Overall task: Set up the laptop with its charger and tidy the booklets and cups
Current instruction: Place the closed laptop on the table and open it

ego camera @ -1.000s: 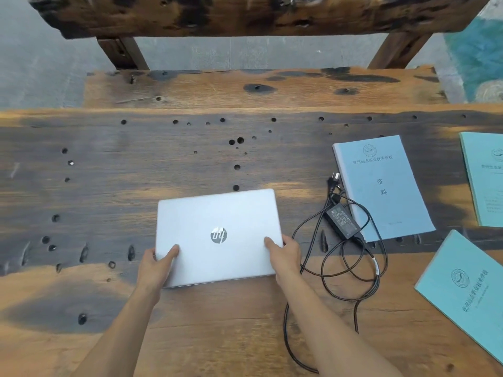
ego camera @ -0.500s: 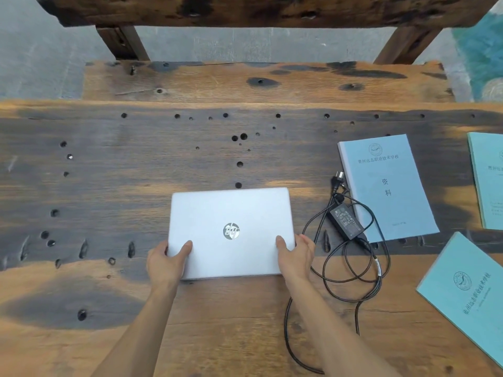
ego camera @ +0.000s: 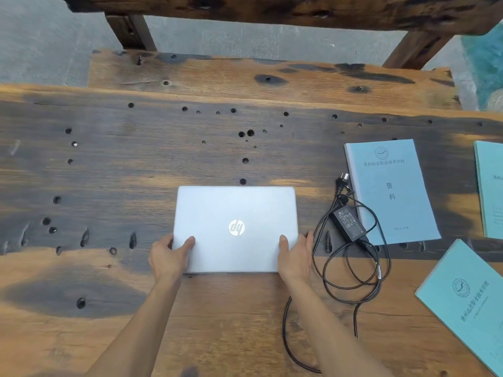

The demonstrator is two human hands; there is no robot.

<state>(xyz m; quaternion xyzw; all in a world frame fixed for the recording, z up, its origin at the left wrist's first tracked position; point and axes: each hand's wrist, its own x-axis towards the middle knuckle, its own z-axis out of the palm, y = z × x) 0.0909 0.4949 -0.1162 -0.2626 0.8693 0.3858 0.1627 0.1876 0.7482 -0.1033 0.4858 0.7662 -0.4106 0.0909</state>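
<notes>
A closed silver laptop (ego camera: 235,213) lies flat on the wooden table (ego camera: 136,164), lid logo up. My left hand (ego camera: 168,257) grips its near left corner, thumb on the lid. At the near right corner my right hand (ego camera: 296,257) holds it the same way. To the right of the laptop lies the black charger brick (ego camera: 349,222) with its looped cable (ego camera: 353,278) and plug (ego camera: 343,178). A pale blue booklet (ego camera: 392,191) lies beside the charger, partly under it. Two teal booklets lie further right, one (ego camera: 491,189) at the edge and one (ego camera: 468,303) nearer me. No cups are in view.
A wooden bench (ego camera: 272,77) stands beyond the table's far edge, with a dark wooden beam (ego camera: 272,9) above it. Grey floor shows behind. The table surface has several small holes.
Both hands have slid the laptop to the right, toward the charger, and squared it to the table edge. The charger and booklets stay put.
</notes>
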